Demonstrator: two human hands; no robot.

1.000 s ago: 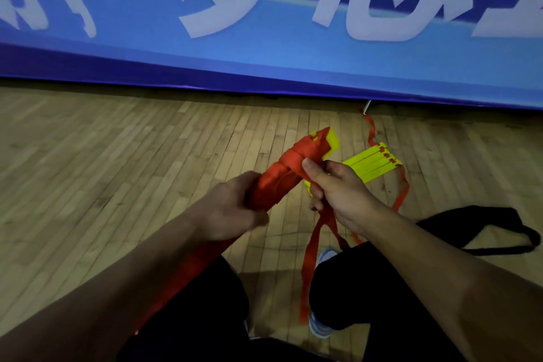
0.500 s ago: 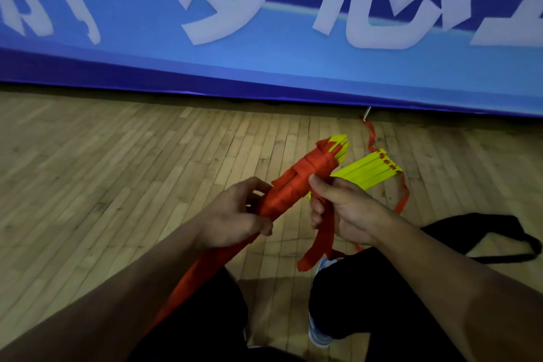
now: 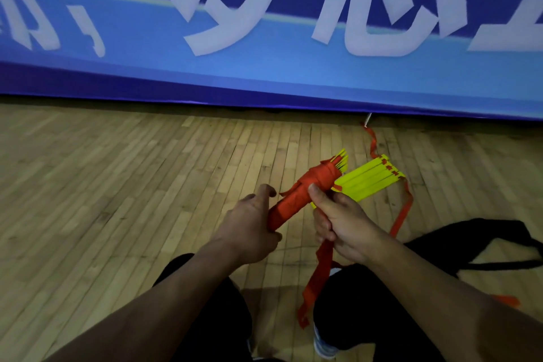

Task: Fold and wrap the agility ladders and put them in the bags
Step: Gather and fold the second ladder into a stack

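Note:
A folded agility ladder bundle [image 3: 305, 191], yellow rungs wound in orange strap, points up and away from me at mid frame. My left hand [image 3: 249, 226] grips its near end. My right hand [image 3: 340, 223] presses its thumb on the wrapped bundle and holds the loose orange strap tail [image 3: 317, 276], which hangs down past my knee. A second folded ladder [image 3: 373, 179] with yellow rungs and an orange strap lies on the floor just behind. A black bag [image 3: 482, 241] lies on the floor at the right.
I crouch on a wooden floor [image 3: 117, 185]; my knees in black trousers and a shoe [image 3: 323, 344] fill the bottom of the frame. A blue banner [image 3: 264, 67] with white characters runs along the back wall.
The bundle has turned so the yellow rung ends fan out at its tip. My right hand has drawn the strap tail down and toward me. My left index finger has lifted off the bundle.

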